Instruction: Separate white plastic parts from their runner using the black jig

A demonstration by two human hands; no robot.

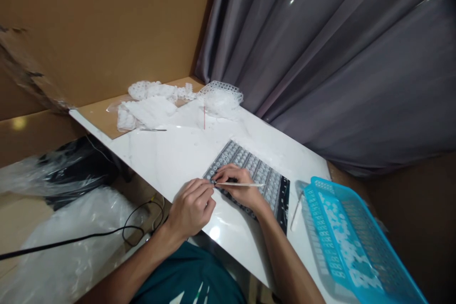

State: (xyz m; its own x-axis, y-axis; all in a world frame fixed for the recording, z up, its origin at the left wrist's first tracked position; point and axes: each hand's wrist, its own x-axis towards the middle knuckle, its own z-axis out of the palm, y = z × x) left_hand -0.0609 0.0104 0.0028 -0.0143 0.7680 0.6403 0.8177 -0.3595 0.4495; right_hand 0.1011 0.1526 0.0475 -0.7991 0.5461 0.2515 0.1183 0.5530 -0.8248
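A dark tray [263, 171] with rows of small round greyish-white pieces lies on the white table. My right hand [240, 185] rests over its near left part, fingers closed around a thin, pale, stick-like tool [245, 184]. The tool's narrow tip points left, toward my left fingertips. Beside the tray's near left corner, my left hand [195, 204] has its fingers curled and pressed together, meeting the tool's tip. Whatever is pinched there is too small to make out. My hands cover part of the tray's near left side.
A blue basket [377, 228] holding small white pieces stands at the right, with a thin rod [297, 211] next to it. White lacy material [153, 109] and clear netting [221, 97] lie at the back. A slim metal tool [153, 129] rests on the table [171, 152].
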